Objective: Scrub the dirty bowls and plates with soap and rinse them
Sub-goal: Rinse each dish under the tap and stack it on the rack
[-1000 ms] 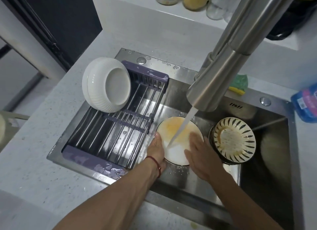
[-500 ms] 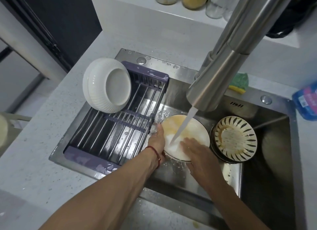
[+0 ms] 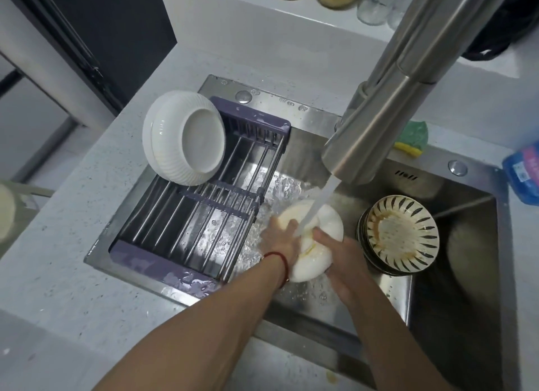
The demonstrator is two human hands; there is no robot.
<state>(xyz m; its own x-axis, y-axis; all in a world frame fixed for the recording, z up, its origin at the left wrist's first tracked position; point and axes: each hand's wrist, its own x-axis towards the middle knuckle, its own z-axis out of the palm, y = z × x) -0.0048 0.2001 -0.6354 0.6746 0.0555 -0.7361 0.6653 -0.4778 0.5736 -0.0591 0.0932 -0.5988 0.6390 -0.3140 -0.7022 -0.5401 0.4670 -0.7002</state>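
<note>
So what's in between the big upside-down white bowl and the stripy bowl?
In the head view, the purple drying rack's bars, then the white dish both hands hold under the tap's water, lie between the white ribbed bowl and striped bowl.

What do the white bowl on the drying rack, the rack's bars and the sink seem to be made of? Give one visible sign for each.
White bowl: probably glazed ceramic; glossy, with a ribbed wall and highlights, though melamine cannot be excluded.
Rack's bars: likely polished metal, thin and mirror-bright; the purple end frames look like matt plastic.
Sink: apparently brushed stainless steel; grey, softly reflective, beaded with water.
</note>
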